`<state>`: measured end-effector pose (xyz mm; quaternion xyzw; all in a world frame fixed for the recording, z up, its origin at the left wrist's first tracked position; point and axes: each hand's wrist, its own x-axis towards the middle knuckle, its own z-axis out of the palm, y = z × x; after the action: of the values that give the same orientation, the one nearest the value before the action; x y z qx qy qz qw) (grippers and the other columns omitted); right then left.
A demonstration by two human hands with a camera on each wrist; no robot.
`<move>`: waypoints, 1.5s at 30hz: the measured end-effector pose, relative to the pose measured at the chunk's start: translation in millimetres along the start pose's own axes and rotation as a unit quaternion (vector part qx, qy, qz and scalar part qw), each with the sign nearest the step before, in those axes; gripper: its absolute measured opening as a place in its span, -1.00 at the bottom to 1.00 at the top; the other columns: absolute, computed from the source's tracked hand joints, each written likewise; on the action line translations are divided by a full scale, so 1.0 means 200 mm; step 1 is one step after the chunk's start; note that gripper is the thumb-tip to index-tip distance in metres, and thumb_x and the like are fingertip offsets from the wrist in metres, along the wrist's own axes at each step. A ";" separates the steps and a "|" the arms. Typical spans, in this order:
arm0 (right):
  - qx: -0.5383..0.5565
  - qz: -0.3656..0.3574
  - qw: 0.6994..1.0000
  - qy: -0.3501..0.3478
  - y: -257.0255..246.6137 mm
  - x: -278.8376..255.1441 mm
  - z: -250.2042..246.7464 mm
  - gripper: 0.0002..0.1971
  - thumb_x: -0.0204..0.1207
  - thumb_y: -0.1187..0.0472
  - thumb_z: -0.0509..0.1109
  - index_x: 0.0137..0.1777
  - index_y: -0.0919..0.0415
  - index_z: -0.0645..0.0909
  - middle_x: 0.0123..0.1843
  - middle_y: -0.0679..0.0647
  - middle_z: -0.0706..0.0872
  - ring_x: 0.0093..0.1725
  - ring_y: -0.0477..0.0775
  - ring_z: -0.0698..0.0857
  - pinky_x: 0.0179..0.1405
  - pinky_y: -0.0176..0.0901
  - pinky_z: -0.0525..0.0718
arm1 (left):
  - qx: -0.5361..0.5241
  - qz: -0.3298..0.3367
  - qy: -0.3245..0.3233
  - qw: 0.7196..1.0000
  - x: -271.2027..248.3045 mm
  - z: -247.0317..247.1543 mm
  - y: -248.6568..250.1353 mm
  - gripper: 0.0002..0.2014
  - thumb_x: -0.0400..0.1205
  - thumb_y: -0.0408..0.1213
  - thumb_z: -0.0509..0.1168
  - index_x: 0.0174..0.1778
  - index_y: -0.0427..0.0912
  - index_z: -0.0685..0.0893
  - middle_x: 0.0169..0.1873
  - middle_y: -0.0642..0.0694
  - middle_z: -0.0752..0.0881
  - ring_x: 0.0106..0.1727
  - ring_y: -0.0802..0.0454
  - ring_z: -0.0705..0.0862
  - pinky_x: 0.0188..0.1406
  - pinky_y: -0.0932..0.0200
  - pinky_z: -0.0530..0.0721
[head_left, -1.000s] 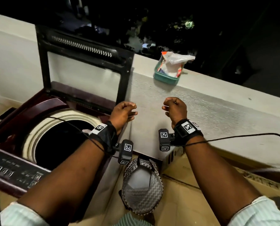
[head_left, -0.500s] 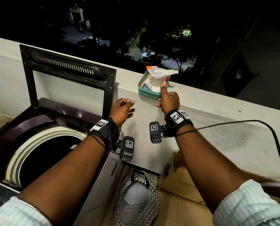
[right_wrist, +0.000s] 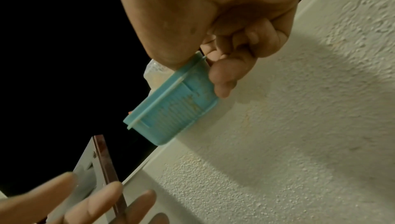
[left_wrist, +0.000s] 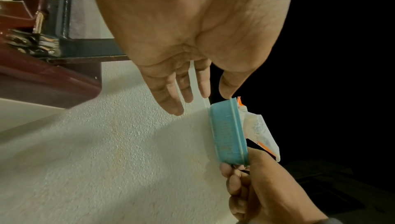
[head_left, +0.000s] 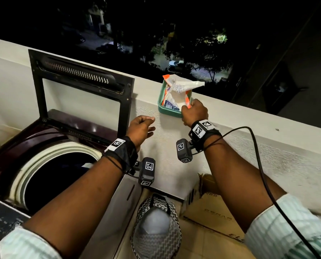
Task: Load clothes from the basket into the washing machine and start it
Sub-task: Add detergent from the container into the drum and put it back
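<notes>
The maroon top-loading washing machine (head_left: pixel 43 131) stands at the left with its lid (head_left: pixel 81 90) raised and its dark drum (head_left: pixel 53 176) uncovered. On the white ledge sits a teal tub (head_left: pixel 170 112) (left_wrist: pixel 226 131) (right_wrist: pixel 177 107) holding a white, orange-edged packet (head_left: pixel 180 88). My right hand (head_left: pixel 194 113) (right_wrist: pixel 213 69) pinches the tub's near right corner, thumb over the rim, fingers curled against its side. My left hand (head_left: pixel 142 126) (left_wrist: pixel 192 96) hovers just left of the tub, fingers relaxed, holding nothing. The zigzag-patterned basket (head_left: pixel 156 230) is on the floor below my arms.
The rough white parapet ledge (head_left: pixel 240 146) runs across in front, with a dark drop to the street behind it. A cardboard box (head_left: pixel 212 212) lies right of the basket. The machine's control panel (head_left: pixel 2 221) is at the bottom left. A black cable (head_left: pixel 258 165) trails from my right wrist.
Both hands have moved forward along the ledge. The right hand has reached the teal tub and taken hold of its corner; the left has followed, empty.
</notes>
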<state>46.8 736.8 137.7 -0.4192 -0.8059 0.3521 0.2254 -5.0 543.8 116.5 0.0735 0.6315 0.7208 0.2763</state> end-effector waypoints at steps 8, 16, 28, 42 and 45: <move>0.009 -0.093 0.995 -0.046 0.04 -0.25 -0.08 -0.89 0.29 -0.03 0.21 -0.29 -0.06 0.35 -0.38 0.17 0.69 -0.35 0.39 0.71 -0.38 0.30 0.79 | -0.003 -0.007 -0.032 0.999 -0.10 -0.01 0.00 -0.42 0.63 0.19 0.29 0.32 -0.24 0.58 0.21 -0.11 0.74 0.16 -0.11 0.75 0.17 -0.03 0.69; 0.066 -0.150 0.969 -0.187 0.01 -0.66 0.02 -0.93 0.47 0.18 0.31 -0.16 0.13 0.47 -0.42 0.23 0.73 -0.47 0.27 0.73 -0.55 0.24 0.72 | -0.067 -0.022 -0.048 0.996 -0.35 -0.23 -0.09 -0.45 0.61 0.30 0.22 0.37 0.02 0.67 0.19 -0.12 0.81 0.27 -0.18 0.75 0.23 -0.17 0.68; 0.090 -0.282 0.937 -0.186 -0.17 -1.06 0.45 -0.90 0.39 0.18 0.57 -0.23 0.15 0.71 -0.33 -0.05 0.75 -0.38 -0.11 0.67 -0.25 -0.28 0.68 | -0.141 -0.060 0.111 0.982 -0.71 -0.96 -0.36 -0.43 0.61 0.21 0.29 0.38 -0.14 0.67 0.21 -0.24 0.79 0.24 -0.26 0.76 0.17 -0.17 0.73; -0.185 -0.508 0.715 -0.444 -0.47 -1.59 0.94 -0.84 0.26 0.25 0.56 -0.15 0.24 0.73 -0.11 0.14 0.79 -0.13 0.17 0.73 -0.14 -0.09 0.67 | -0.098 -0.028 0.177 0.979 -1.01 -1.42 -0.46 -0.49 0.61 0.10 0.36 0.26 -0.26 0.72 0.11 -0.35 0.81 0.15 -0.37 0.78 0.23 -0.32 0.71; -0.202 -0.508 0.703 -0.455 -0.51 -1.64 0.98 -0.84 0.29 0.24 0.59 -0.19 0.20 0.67 -0.13 0.09 0.71 -0.19 0.07 0.60 -0.21 -0.18 0.51 | -0.087 -0.036 0.177 0.980 -1.03 -1.50 -0.47 -0.43 0.59 0.15 0.37 0.26 -0.29 0.71 0.10 -0.37 0.80 0.15 -0.39 0.77 0.27 -0.35 0.69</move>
<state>44.5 347.2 64.7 0.2297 -0.9530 0.1612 -0.1142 60.3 186.3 18.9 -0.1019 0.6073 0.7643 0.1914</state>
